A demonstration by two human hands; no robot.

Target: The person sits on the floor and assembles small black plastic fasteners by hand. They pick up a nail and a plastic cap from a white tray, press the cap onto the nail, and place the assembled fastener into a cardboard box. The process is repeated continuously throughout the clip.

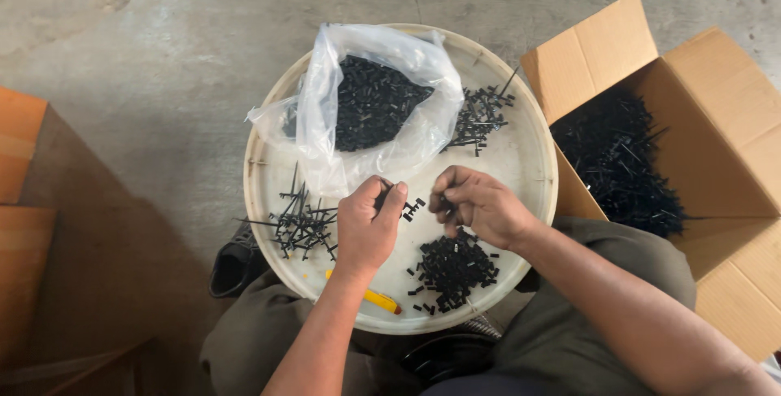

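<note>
seated person, head view: the left hand [368, 229] pinches a thin black plastic stem [381, 197] between thumb and fingers; the right hand [476, 203] is closed narrow on a small black piece [444, 202], mostly hidden, just beside it; both hover over a round cream tray [529, 160] on the lap — the working surface. on the tray lie a clear bag of black bits [370, 103], two heaps of stemmed pieces [303, 221], a pile of short black pieces [451, 270] and a yellow cutter [378, 298]; a cardboard box [716, 103] stands to the right. judged light, stiff, small and smooth — likely to slip; best pinched at the stem's end with fingertips.
</note>
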